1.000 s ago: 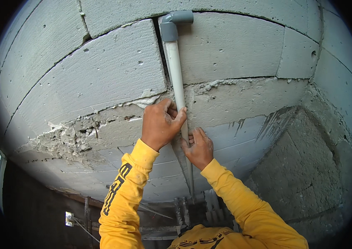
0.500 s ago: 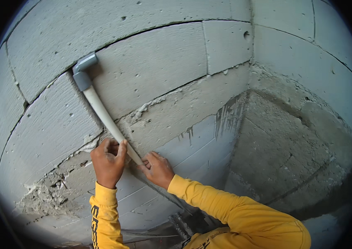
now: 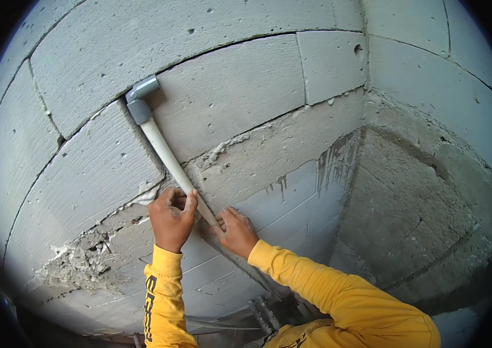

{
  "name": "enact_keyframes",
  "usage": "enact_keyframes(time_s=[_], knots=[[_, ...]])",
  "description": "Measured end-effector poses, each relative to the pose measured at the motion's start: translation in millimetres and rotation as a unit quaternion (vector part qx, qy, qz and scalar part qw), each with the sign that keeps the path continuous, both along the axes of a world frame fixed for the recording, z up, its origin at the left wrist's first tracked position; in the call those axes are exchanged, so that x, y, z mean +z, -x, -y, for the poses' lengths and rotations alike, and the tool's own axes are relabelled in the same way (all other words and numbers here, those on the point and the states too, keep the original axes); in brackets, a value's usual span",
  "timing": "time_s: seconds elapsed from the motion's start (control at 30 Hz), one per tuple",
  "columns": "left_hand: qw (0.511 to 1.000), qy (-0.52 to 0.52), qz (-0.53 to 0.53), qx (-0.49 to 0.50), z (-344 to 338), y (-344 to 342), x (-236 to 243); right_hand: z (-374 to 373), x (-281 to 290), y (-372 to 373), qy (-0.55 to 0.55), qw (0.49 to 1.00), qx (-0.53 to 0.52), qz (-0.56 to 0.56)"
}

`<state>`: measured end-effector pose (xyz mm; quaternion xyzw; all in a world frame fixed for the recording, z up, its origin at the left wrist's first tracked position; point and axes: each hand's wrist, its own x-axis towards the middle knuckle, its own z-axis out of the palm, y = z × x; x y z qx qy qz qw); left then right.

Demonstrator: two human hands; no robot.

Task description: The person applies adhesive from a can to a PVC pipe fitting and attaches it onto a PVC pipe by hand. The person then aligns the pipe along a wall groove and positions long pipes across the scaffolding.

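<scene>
A white plastic pipe (image 3: 166,152) slants down across the block wall, a grey elbow fitting (image 3: 141,98) on its upper end. Its upper part runs along a vertical gap in the blocks. My right hand (image 3: 236,233) grips the pipe near its lower end, fingers closed round the side. A little higher, my left hand (image 3: 173,219) is closed in a pinch, its thumb against the pipe's left edge. Whatever lies between those left fingers is too small or hidden to make out.
Pale wall blocks (image 3: 234,87) surround the pipe. Broken rough mortar (image 3: 92,258) juts out at lower left. A wall corner stands to the right, above a rough grey concrete surface (image 3: 402,203). A dark groove (image 3: 246,267) continues below the pipe. Dark bars (image 3: 263,313) show near my body.
The whole view has shifted, so wall, pipe and hands appear slightly farther right. Both hands keep the same places along the pipe.
</scene>
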<state>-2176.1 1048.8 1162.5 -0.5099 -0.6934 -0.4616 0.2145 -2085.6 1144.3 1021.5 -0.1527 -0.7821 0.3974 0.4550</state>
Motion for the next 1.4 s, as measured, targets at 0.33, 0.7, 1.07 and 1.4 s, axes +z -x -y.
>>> enact_keyframes(time_s=[0.33, 0.7, 1.07, 1.4], knots=[[0.999, 0.029, -0.019, 0.02, 9, -3, 5, 4, 0, 2, -0.054, 0.998, -0.027, 0.019], [0.999, 0.037, -0.014, 0.034, 4, 1, 5, -3, 0, 3, -0.021, 0.999, 0.015, 0.026], [0.998, 0.039, 0.006, 0.046, 3, -6, -2, 0, 5, -25, -0.08, 0.996, -0.011, 0.048], [0.997, 0.034, -0.028, 0.058, 3, 7, -10, -26, -168, -200, 0.085, 0.932, 0.045, 0.349]])
